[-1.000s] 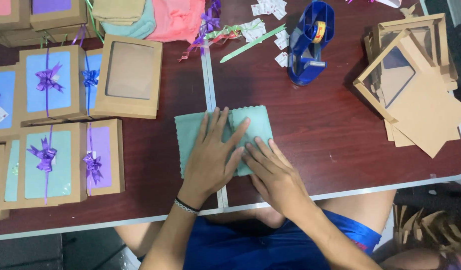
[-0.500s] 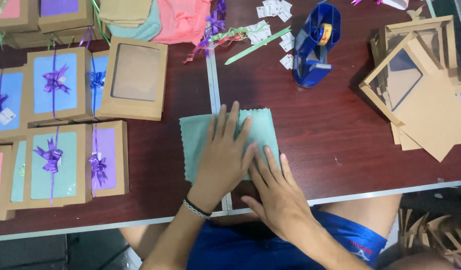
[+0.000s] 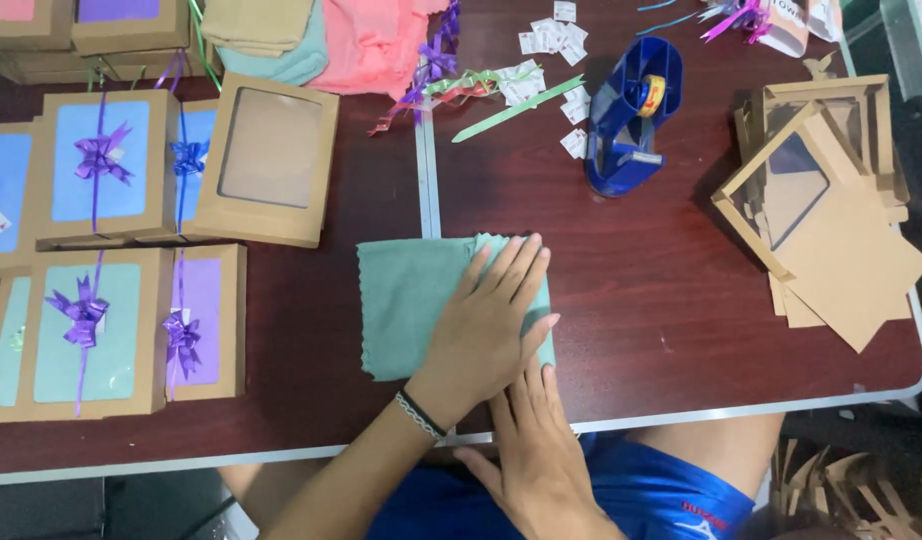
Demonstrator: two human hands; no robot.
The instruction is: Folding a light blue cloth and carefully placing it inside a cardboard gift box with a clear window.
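Observation:
A green cloth (image 3: pixel 406 300) with a zigzag edge lies folded on the dark red table, near its front edge. My left hand (image 3: pixel 491 325), with a band on the wrist, rests flat on the right half of the cloth, fingers spread. My right hand (image 3: pixel 531 450) lies flat just below it at the table's front edge. Its fingertips reach the cloth's lower right corner, and it holds nothing.
Left of the cloth stand brown window boxes tied with purple bows (image 3: pixel 91 330) and one without a bow (image 3: pixel 271 160). A blue tape dispenser (image 3: pixel 626 115), paper tags (image 3: pixel 546 35) and folded cloths (image 3: pixel 371 40) lie at the back. Flat cardboard boxes (image 3: pixel 831 220) are stacked at right.
My right hand has drawn back off the cloth toward the table's front edge. My left hand has stayed pressed flat on the cloth.

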